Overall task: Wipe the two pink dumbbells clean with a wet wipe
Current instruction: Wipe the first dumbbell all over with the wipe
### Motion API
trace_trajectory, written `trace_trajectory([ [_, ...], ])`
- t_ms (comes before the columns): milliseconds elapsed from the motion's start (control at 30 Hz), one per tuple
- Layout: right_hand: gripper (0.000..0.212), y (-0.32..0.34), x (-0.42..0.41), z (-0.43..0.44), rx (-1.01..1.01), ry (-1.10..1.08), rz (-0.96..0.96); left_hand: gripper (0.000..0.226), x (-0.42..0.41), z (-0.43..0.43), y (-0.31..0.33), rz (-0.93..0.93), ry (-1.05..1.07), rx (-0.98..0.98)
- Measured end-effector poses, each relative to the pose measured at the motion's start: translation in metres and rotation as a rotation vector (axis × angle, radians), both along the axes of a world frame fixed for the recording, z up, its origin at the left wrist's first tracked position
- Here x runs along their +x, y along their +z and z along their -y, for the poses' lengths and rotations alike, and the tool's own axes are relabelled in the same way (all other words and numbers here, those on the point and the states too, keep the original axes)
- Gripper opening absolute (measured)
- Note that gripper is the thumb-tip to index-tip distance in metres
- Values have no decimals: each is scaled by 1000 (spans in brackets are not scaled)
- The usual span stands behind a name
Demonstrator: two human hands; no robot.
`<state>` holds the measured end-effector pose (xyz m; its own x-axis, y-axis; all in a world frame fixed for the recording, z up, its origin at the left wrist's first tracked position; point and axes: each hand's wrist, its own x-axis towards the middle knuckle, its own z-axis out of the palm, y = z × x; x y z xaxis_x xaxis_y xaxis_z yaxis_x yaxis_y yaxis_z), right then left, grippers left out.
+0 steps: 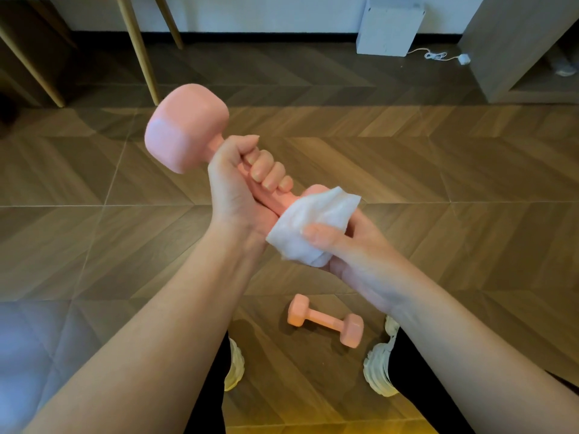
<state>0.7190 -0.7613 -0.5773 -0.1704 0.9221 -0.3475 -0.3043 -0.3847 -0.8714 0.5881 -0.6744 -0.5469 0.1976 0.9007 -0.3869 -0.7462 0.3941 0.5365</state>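
Observation:
My left hand grips the handle of a pink dumbbell, held up in the air with one head pointing up and to the left. The dumbbell's lower head is mostly hidden under a white wet wipe. My right hand holds that wipe around the lower head, thumb pressed on top of the cloth. A second pink dumbbell lies on the wooden floor below, between my two white shoes.
Wooden furniture legs stand at the back left. A white box with a cable sits against the far wall. A grey cabinet is at the back right. My shoes flank the floor dumbbell.

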Motion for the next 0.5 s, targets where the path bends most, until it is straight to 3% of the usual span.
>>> trace_trajectory([
  [133,57,-2,-9,-1,-22,-105,12,44,4,2,0,-9,-17,10],
  [333,60,2,6,-2,-51,-33,-340,41,0,-2,3,36,18,-12],
  [500,55,2,8,-1,30,81,-292,42,-3,-3,3,42,34,-23],
])
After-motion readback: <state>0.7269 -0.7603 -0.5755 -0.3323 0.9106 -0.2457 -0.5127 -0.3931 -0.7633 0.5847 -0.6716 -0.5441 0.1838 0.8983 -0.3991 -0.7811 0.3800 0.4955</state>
